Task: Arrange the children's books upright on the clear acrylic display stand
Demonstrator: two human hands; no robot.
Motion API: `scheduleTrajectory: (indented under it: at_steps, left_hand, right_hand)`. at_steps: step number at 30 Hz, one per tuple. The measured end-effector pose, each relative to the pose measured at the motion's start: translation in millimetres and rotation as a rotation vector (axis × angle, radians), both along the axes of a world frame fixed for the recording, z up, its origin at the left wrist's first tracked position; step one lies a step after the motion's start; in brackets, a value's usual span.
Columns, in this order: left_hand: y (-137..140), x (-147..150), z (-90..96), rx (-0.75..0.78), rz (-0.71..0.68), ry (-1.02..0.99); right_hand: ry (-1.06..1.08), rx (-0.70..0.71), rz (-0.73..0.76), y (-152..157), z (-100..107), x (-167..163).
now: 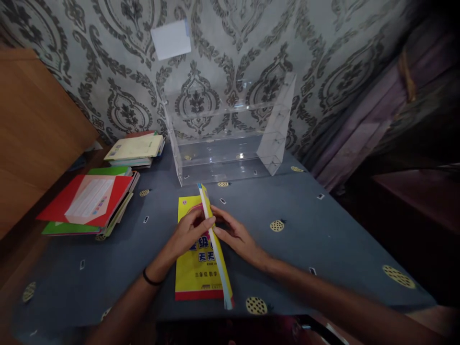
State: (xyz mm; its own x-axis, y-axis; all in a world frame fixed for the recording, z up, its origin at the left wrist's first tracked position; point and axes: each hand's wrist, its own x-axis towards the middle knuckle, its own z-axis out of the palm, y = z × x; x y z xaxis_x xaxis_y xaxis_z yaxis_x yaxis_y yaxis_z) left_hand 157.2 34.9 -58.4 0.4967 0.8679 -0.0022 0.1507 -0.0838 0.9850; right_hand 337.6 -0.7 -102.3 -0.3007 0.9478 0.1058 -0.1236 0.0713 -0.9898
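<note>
- Held book: at mid-table, upright on its long edge between both hands, over the right side of a flat book.
- Brown panel at far left.
- Red-topped stack on the table, a green sheet showing beneath the red.
- Cream-topped stack just behind it, by the wall.
- Left hand, black band at its wrist: grasping the held book, thumb on its page edges.
- Flat book: yellow, red strip along the near edge.
- Clear rack behind the books.
- Right hand: gripping the held book's right face.
- Blue table, pineapple-printed.
- Curtain at far right.
</note>
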Motion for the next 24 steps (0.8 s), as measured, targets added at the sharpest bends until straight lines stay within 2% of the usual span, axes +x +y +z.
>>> scheduleTrajectory:
  at_steps: [6,9,11,13,15,17,18,20,22,24]
  left_hand:
    - [-2,-2,-1.6,-0.038,0.052,0.031]
    - [-2,-4,-6.7,-0.022,0.056,0.078]
    - [0,-6,-10.1,0.100,0.091,0.146]
    - [2,-11,-12.4,0.283,0.196,0.262]
    - [6,-19,-13.8,0.425,0.370,0.364]
    - [12,-28,-14.9,0.448,0.538,0.358]
    - [14,-32,-15.2,0.397,0.590,0.295]
    - [17,-39,-14.6,0.149,0.556,0.105]
    - [16,-42,-11.3,-0.188,0.400,-0.084]
    - [12,-42,-5.6,-0.427,0.249,-0.223]
  right_hand:
    - [0.074,-0.062,0.027,0,12,6]
    - [0.144,-0.216,0.003,0,20,10]
    - [0.215,-0.334,0.009,1,23,13]
    - [0.286,-0.429,0.013,2,24,14]
    - [0.353,-0.488,-0.001,3,22,15]
    - [0.414,-0.518,-0.013,4,21,16]
    - [0.442,-0.525,-0.016,4,20,16]
    - [0.488,-0.531,-0.013,6,18,18]
    - [0.519,-0.540,-0.015,9,18,20]
    - [0.542,-0.551,-0.017,11,19,22]
